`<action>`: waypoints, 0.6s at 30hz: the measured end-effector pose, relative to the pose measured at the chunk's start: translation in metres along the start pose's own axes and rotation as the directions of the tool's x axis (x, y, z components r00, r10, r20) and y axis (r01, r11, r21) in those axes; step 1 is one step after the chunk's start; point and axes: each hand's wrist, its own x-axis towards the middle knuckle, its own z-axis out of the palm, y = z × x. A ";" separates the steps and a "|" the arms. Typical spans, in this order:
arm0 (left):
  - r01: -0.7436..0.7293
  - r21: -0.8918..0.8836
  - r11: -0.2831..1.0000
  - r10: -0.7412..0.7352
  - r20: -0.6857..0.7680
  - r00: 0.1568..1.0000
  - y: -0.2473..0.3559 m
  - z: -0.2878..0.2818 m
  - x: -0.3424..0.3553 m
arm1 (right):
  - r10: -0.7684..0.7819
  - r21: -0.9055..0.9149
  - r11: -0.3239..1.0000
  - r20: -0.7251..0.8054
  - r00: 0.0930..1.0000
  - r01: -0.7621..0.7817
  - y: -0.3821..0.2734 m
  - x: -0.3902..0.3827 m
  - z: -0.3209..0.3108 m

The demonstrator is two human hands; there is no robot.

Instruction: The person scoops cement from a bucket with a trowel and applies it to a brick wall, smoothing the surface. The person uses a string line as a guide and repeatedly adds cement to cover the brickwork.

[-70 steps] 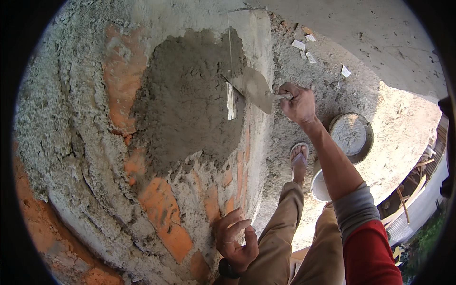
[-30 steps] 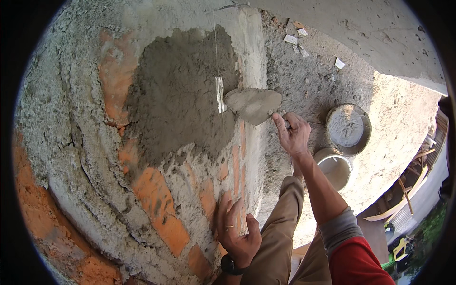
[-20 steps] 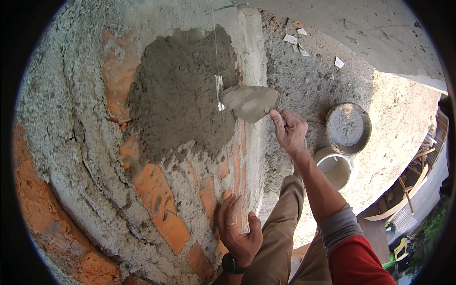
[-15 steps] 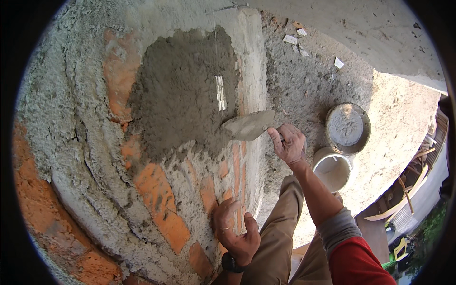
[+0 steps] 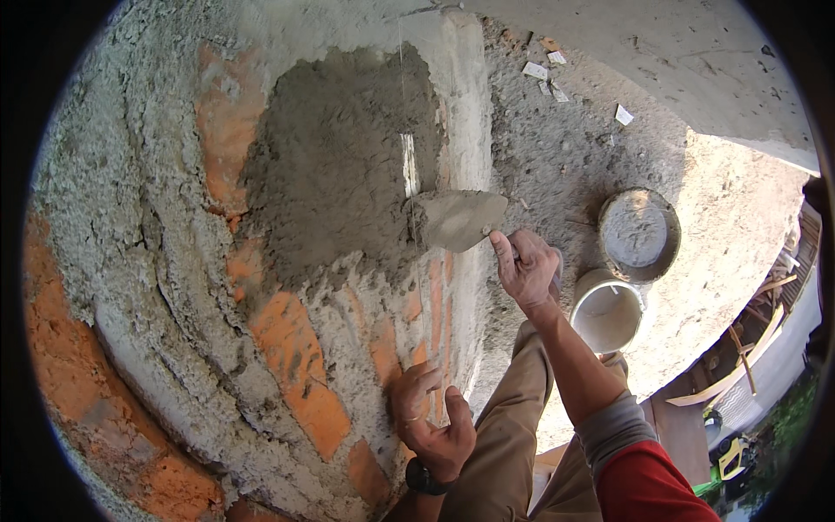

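My right hand (image 5: 528, 268) grips a trowel (image 5: 461, 219) by its handle, with the thumb stretched along it. The blade's left edge meets the wet mortar patch (image 5: 339, 157) on the brick wall (image 5: 300, 365). A thin string (image 5: 401, 83) runs down in front of the patch, passing a narrow pale strip (image 5: 408, 163) set in the mortar. Lower down, my left hand (image 5: 437, 426) is held close to the wall, fingers curved and thumb apart, with nothing in it. Whether its fingertips touch the bricks I cannot tell.
To the right on the ground stand a round tub (image 5: 639, 235) of grey mix and a pale bucket (image 5: 607, 315). Paper scraps (image 5: 536, 70) lie on the rough ground near the wall. Boards (image 5: 739, 365) and a yellow object (image 5: 733, 457) are at the far right.
The trowel blade has turned slightly, showing more of its face, and sits a little higher against the mortar. My left hand has barely moved.
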 end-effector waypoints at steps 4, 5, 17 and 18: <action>-0.025 -0.027 0.999 0.024 -0.023 0.999 -0.002 0.001 -0.001 | -0.075 0.027 0.997 0.049 0.996 0.073 -0.005 -0.019 -0.003; -0.019 -0.043 0.999 0.017 -0.027 0.999 -0.002 0.001 -0.001 | -0.070 0.033 0.997 0.066 0.995 0.068 -0.006 -0.026 -0.003; -0.033 0.110 0.993 0.025 0.071 0.997 -0.003 0.004 -0.001 | 0.237 -0.177 0.962 0.169 0.957 -0.207 0.031 -0.104 -0.086; -0.036 0.142 0.989 0.027 0.070 0.997 -0.002 0.004 0.000 | 0.275 -0.213 0.947 0.141 0.951 -0.242 0.040 -0.111 -0.098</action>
